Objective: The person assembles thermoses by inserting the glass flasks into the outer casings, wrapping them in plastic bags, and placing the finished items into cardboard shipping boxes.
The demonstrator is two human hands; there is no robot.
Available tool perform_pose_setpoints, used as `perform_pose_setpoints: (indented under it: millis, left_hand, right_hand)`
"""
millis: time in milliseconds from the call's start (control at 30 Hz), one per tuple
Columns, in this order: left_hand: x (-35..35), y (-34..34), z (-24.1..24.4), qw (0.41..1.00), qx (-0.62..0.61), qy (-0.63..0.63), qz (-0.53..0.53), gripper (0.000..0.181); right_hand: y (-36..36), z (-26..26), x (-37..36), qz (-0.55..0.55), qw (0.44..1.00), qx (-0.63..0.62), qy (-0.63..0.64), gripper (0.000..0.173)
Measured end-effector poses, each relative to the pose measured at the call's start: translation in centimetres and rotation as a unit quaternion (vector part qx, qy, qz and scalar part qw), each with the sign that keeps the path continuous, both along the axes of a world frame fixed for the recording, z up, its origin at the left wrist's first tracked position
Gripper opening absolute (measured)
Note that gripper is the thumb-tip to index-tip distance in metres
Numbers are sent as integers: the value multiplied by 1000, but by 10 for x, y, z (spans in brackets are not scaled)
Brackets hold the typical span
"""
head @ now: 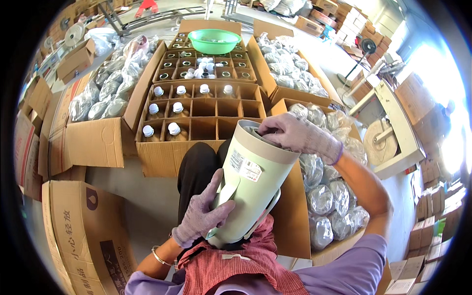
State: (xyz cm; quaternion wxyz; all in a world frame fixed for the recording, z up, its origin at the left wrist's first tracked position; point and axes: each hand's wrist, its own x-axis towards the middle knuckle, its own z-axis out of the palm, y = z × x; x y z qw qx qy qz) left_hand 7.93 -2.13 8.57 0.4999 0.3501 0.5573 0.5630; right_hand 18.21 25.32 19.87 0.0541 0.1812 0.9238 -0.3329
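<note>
A pale green jug body (258, 195) stands tilted on my lap, its wide open end facing up. A beige band (241, 138) runs around that end, and labels with writing and a barcode are stuck on the side. My gloved left hand (201, 217) grips the jug low on its left, around a protruding handle or spout part (226, 191). My gloved right hand (304, 136) lies over the rim with its fingers bent into the mouth. Greyish material (252, 130) shows beside them; the fingertips are hidden. Another handle (267, 210) is on the jug's right side.
Before me, a divided carton (180, 147) holds several white-capped bottles (174, 128). Behind it, another divided carton (160, 70) carries loose white caps (206, 64) and a green basin (214, 42). Cartons of plastic-wrapped items (320, 199) flank me. A closed carton (84, 228) stands at left.
</note>
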Motion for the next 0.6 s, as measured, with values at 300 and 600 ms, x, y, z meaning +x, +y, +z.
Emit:
perform_pose_setpoints:
  millis: [300, 600]
  left_hand:
    - [78, 33, -11, 943, 180, 279, 21, 92]
    - [-10, 23, 1, 999, -36, -11, 22, 67]
  right_hand:
    - [65, -44, -8, 91, 987, 120, -49, 21]
    - [42, -7, 3, 76, 987, -139, -17, 30]
